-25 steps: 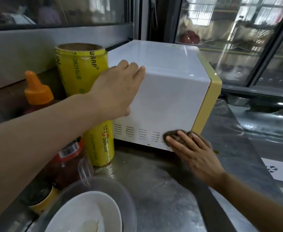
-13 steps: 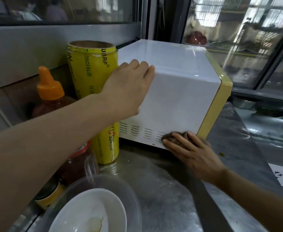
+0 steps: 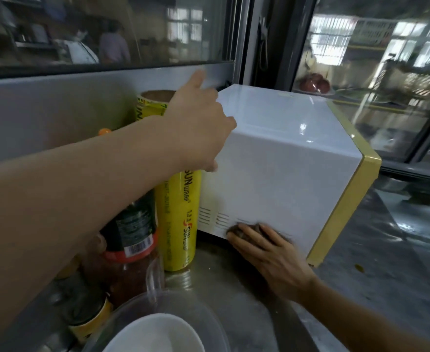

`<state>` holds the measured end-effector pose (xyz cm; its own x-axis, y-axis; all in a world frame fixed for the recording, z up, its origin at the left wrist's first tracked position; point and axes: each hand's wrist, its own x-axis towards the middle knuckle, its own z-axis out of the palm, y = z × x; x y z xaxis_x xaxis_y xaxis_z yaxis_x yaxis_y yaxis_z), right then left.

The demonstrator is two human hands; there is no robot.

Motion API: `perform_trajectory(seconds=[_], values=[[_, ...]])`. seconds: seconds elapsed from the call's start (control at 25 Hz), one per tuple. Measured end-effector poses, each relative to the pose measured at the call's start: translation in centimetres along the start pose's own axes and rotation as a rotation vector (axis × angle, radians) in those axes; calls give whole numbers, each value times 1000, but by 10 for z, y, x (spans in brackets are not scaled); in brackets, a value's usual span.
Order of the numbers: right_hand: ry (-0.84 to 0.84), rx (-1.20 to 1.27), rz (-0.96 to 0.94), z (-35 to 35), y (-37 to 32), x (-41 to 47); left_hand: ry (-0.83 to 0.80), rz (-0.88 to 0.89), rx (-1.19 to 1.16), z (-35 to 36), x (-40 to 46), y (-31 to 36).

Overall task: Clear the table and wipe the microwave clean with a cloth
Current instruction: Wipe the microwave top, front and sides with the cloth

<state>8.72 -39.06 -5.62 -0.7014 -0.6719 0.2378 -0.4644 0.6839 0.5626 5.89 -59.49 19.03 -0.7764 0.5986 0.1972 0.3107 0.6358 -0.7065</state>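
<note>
While your right hand presses the dark cloth flat-fingered against the low side vents of the microwave at centre frame, your left hand reaches loose and empty at its upper rear corner, seemingly to brace it on the bench.

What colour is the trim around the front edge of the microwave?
Pale yellow trim on a white microwave, shown best in the head view.

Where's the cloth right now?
The cloth is under the right hand, pressed against the microwave's lower side panel by the vents, right of the yellow wrap roll.
</note>
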Motion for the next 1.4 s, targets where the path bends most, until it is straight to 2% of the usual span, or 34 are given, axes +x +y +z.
perform_trajectory(seconds=[0.12,0.24,0.44,0.64,0.92,1.08,1.24,1.4], values=[[93,-18,-3,7,-26,53,-80,25,25,-4,1,1],[61,-42,13,6,-29,59,-26,13,10,-2,1,3],[157,-91,75,-18,1,39,45,-13,-67,-3,0,7],[130,-52,-34,2,-13,43,15,-44,-69,-5,-6,10],[47,-38,-79,11,-19,64,-6,-48,-75,-7,-6,12],[87,-103,-102,23,-30,80,22,-51,-92,-6,-8,13],[107,-146,-131,21,-20,59,-12,-76,-53,-7,-6,14],[36,-126,-148,11,2,12,-68,-97,-23,-11,-5,17]])
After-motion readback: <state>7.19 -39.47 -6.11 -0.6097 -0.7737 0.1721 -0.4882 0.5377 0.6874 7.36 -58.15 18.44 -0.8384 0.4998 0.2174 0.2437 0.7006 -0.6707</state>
